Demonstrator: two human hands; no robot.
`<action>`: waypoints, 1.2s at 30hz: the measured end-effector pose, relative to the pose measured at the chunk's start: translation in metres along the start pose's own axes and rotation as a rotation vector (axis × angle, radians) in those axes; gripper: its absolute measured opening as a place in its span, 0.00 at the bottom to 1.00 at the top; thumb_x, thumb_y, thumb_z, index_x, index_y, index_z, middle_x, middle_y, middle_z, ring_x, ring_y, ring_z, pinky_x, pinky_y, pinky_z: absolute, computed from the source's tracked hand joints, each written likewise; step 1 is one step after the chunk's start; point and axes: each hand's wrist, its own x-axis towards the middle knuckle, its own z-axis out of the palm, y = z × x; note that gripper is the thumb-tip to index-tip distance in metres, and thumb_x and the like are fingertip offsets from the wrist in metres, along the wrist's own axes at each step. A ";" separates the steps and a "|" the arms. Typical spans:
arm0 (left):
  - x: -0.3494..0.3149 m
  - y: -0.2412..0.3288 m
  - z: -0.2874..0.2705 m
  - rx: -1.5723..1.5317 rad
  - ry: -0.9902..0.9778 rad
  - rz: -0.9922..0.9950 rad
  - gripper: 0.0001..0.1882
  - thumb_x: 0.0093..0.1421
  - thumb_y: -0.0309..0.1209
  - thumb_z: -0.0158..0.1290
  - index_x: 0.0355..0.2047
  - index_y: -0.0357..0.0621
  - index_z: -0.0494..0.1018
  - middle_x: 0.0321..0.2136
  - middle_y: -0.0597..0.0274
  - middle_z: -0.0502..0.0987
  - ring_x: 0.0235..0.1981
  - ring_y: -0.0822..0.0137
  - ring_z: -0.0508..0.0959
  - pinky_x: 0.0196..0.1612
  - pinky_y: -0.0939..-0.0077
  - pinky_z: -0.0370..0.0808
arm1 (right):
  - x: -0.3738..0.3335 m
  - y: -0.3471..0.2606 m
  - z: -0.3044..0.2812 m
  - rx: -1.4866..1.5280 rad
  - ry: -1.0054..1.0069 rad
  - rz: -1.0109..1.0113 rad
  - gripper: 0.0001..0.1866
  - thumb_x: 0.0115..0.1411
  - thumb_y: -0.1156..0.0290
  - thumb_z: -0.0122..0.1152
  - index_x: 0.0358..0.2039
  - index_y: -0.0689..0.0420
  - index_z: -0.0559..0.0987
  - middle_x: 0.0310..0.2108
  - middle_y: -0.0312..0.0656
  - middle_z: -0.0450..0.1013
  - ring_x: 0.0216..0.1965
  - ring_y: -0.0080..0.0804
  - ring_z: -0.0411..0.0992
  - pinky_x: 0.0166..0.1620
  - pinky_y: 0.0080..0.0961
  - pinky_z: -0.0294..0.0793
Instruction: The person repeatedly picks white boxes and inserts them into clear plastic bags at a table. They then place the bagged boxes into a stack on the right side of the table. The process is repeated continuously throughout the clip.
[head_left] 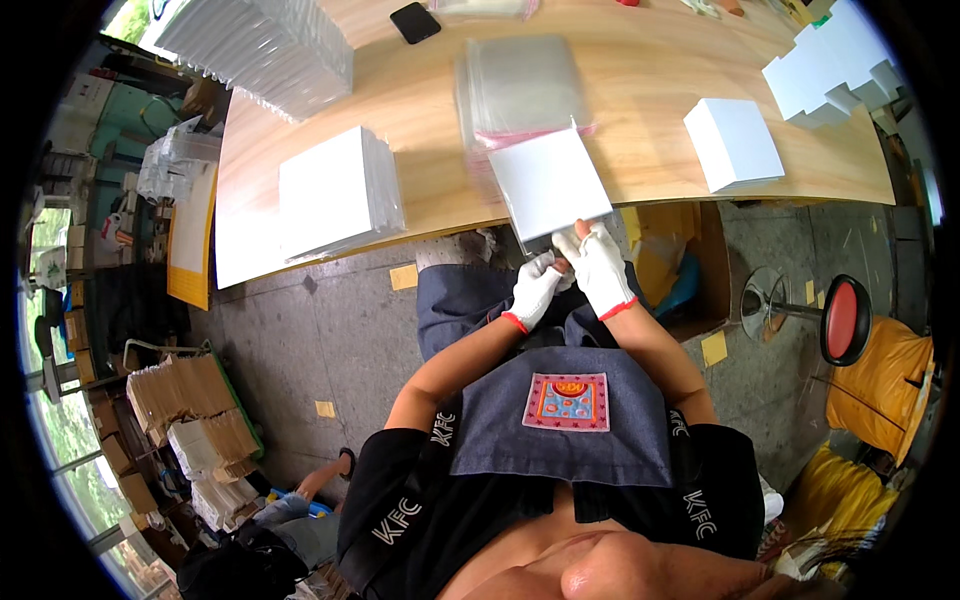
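Observation:
A white square card or board (550, 183) is tilted over the table's front edge, with clear plastic film showing along its sides and near corner. My right hand (602, 268), in a white glove with bare fingertips, is closed on its near right corner, thumb on top. Just left of it, my gloved left hand (535, 292) pinches close to the near edge, apparently on the clear film; its fingertips are partly hidden. Beyond the card lies a pile of clear plastic sleeves (525, 85) with pinkish edges. To the right stands a stack of plain white cards (737, 145).
On the wooden table (640, 110), a stack of film-covered white squares (325, 195) sits at left, below a taller wrapped stack (260, 55). A black phone (415, 22) lies at the back. More white stacks (830, 70) stand far right. A red-seated stool (847, 320) is beside the table.

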 end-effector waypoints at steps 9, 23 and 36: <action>-0.011 0.030 -0.040 -0.229 -0.117 -0.394 0.24 0.60 0.46 0.46 0.51 0.43 0.64 0.42 0.57 0.74 0.37 0.62 0.77 0.40 0.66 0.76 | -0.020 -0.023 0.006 -0.227 -0.362 0.337 0.15 0.64 0.67 0.48 0.46 0.63 0.69 0.36 0.47 0.75 0.33 0.35 0.76 0.37 0.32 0.78; -0.013 0.080 -0.078 0.127 0.038 -0.266 0.14 0.62 0.35 0.47 0.39 0.35 0.71 0.32 0.57 0.78 0.27 0.71 0.77 0.30 0.82 0.75 | 0.008 -0.043 0.069 -2.029 -0.720 -1.213 0.14 0.50 0.59 0.59 0.38 0.46 0.75 0.27 0.36 0.73 0.30 0.34 0.74 0.30 0.31 0.74; -0.017 0.062 -0.083 -0.113 0.036 -0.187 0.14 0.60 0.36 0.48 0.39 0.36 0.71 0.31 0.55 0.78 0.27 0.69 0.78 0.31 0.78 0.76 | -0.019 -0.021 0.052 -1.595 -0.949 -0.639 0.05 0.52 0.69 0.55 0.30 0.52 0.72 0.21 0.40 0.74 0.22 0.34 0.75 0.23 0.30 0.72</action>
